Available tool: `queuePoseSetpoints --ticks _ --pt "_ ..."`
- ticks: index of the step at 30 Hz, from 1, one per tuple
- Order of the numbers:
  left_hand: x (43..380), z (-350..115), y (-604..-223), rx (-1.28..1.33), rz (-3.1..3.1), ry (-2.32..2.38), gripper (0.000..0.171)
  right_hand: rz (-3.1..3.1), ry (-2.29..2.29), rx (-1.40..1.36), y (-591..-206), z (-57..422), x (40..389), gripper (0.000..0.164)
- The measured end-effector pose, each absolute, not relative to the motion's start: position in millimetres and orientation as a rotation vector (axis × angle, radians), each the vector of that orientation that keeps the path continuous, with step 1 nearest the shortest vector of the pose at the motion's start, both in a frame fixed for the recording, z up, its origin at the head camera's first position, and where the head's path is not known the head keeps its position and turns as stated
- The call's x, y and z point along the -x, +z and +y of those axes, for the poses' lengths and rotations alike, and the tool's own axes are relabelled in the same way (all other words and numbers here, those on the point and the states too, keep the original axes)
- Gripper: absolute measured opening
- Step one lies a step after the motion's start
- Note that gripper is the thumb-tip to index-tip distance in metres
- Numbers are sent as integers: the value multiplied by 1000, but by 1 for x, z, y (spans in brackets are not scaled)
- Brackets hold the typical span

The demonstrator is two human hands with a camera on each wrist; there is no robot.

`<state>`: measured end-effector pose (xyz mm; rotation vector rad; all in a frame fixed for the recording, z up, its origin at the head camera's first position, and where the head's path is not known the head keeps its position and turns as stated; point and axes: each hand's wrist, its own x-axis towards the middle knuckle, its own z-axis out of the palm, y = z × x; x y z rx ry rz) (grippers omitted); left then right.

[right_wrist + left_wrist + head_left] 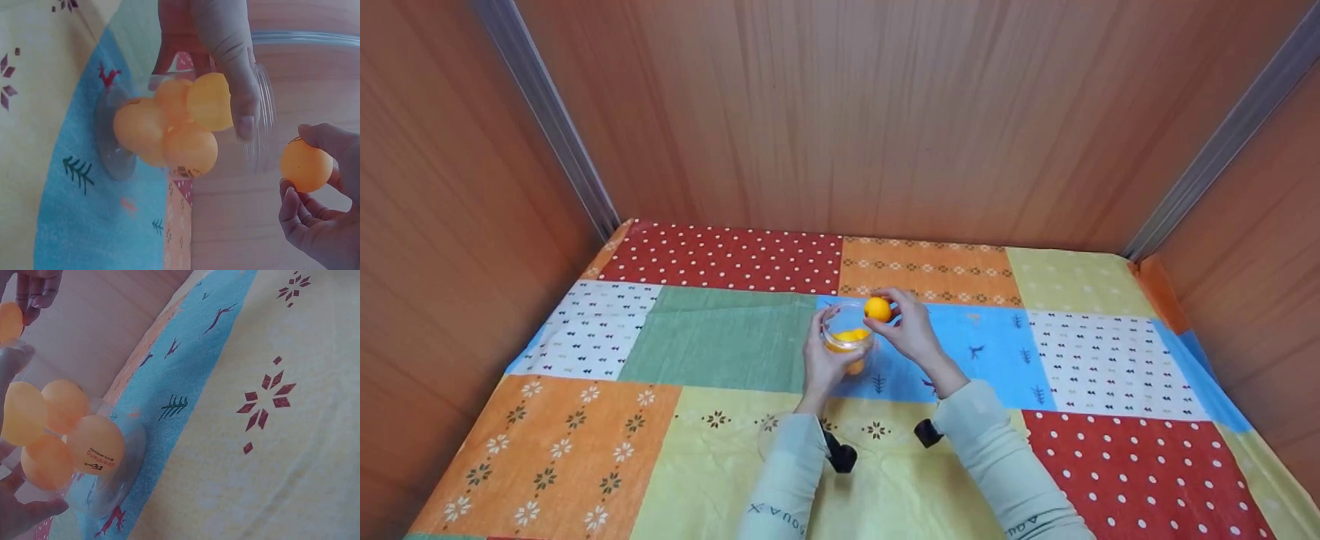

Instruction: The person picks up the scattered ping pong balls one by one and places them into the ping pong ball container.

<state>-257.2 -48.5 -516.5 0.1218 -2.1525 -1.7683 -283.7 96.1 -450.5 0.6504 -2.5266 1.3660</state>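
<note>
My left hand (823,361) grips a clear plastic jar (261,121) around its side near the rim. Several orange table tennis balls (140,126) lie inside, and printed lettering shows on some of them. The jar stands upright on the blue patch of the cloth, its mouth uncovered. Just right of the mouth and slightly above it, my right hand (913,330) pinches one orange table tennis ball (877,309) between thumb and fingers. That ball is apart from the jar in the right wrist view. Part of the left fingers is hidden behind the jar.
A patchwork cloth (720,337) covers the table. Wood-grain panels (840,112) rise at the back and on both sides, with grey metal posts (559,112) at the corners. On the yellow patch near the left forearm lies a faint clear round outline (763,441), too indistinct to identify.
</note>
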Motion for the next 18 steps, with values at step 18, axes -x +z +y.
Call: queuePoseSetpoints --ticks 18 --pt "259 -48 -516 -78 -2126 -1745 78 -2558 1306 -645 -453 95 282 41"
